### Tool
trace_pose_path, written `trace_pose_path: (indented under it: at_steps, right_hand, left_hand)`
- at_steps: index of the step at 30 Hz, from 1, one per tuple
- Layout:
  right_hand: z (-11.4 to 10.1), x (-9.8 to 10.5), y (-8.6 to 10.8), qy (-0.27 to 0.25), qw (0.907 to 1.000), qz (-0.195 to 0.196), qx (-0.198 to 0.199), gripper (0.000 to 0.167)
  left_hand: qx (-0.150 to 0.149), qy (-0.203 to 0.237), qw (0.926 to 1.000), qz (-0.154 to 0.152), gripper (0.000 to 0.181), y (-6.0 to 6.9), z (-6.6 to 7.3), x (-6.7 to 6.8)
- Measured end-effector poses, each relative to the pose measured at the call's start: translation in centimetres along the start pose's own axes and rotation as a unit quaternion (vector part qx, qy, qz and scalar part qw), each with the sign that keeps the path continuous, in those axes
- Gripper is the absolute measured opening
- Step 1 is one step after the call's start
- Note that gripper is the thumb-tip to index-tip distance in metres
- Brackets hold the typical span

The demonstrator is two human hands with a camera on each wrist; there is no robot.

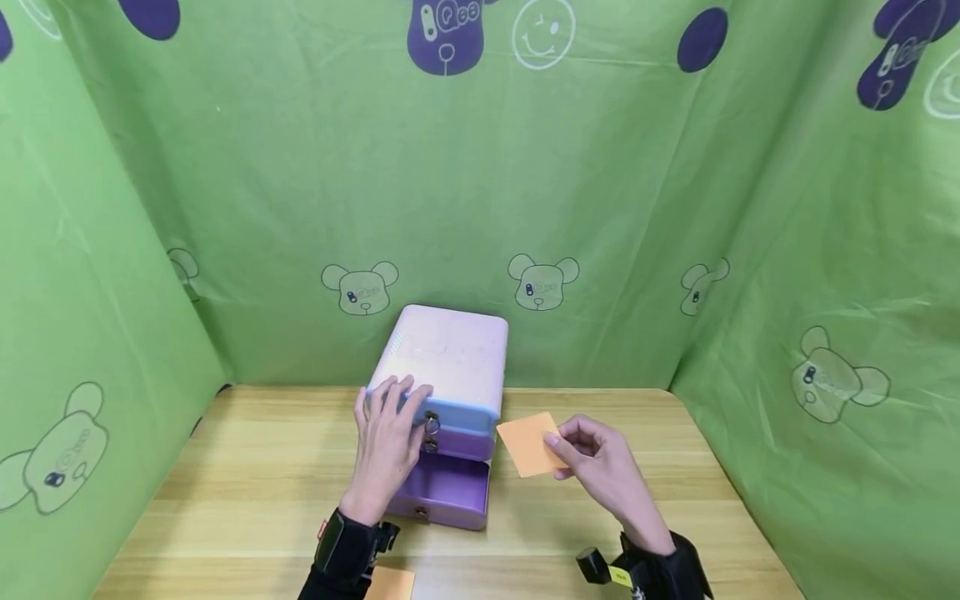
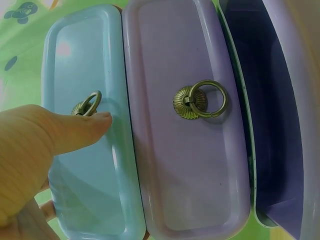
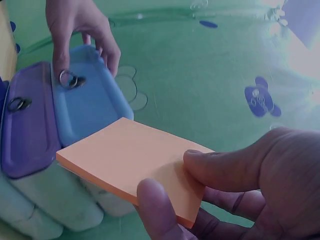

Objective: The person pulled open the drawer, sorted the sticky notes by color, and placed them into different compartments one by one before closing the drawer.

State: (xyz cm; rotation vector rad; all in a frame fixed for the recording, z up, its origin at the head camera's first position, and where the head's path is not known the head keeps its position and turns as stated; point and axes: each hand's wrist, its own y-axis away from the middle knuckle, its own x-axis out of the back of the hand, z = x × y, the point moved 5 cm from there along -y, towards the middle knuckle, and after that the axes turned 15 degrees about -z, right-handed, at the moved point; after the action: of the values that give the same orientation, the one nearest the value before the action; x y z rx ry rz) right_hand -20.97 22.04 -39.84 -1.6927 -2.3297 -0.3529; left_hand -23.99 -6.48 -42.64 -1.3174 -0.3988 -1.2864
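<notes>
A small drawer cabinet [image 1: 450, 346] stands on the table, with a pale pink top, a blue drawer [image 2: 90, 185], a purple middle drawer [image 2: 190, 165] and an open purple bottom drawer [image 1: 450, 483]. My left hand [image 1: 386, 442] lies over its upper front edge, fingertips on the top. The left thumb [image 2: 82, 131] is at the blue drawer's front, just beside its ring pull [image 3: 67, 78]. To the right of the cabinet, my right hand [image 1: 600, 467] pinches an orange sticky note pad [image 3: 130, 160] by one side, thumb on top and fingers beneath.
More orange paper [image 1: 392, 583] lies on the wooden table [image 1: 255, 475] near the front, partly hidden by the left wrist. Green printed cloth [image 1: 450, 183] walls in the back and both sides. The bottom drawer juts toward the front.
</notes>
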Motion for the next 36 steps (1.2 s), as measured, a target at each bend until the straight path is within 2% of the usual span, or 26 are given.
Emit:
trace_pose_path:
  at_steps: [9,15,21,26,30,36]
  right_hand:
    - [-2.2,-1.8,-1.1,0.023,0.9986,-0.012,0.045,0.014]
    - [-2.8,-3.7,-2.0,0.054,0.9951,-0.035,0.074,0.013]
    - [-2.7,-6.0,-2.9,0.112,0.9876,-0.062,0.090,0.011]
    - [-2.2,-7.6,-3.5,0.158,0.9778,-0.066,0.121,0.013]
    - [-1.7,-8.6,-4.0,0.188,0.9714,-0.068,0.128,0.014]
    - [-0.8,-10.2,-4.7,0.200,0.9686,-0.080,0.124,0.011]
  left_hand:
    - [0.001,0.002,1.0000,0.005,0.061,0.0,0.1,-0.1]
    - [-0.009,-0.004,0.9998,0.017,0.061,0.0,0.1,-0.2]
    - [-0.009,-0.005,0.9998,0.016,0.061,0.0,0.0,-0.2]
    - [-0.006,-0.007,0.9999,0.009,0.063,0.0,0.0,-0.2]
    - [-0.007,-0.009,0.9999,0.003,0.063,0.0,0.0,-0.2]
    - [0.001,-0.006,1.0000,-0.007,0.063,0.1,0.0,-0.1]
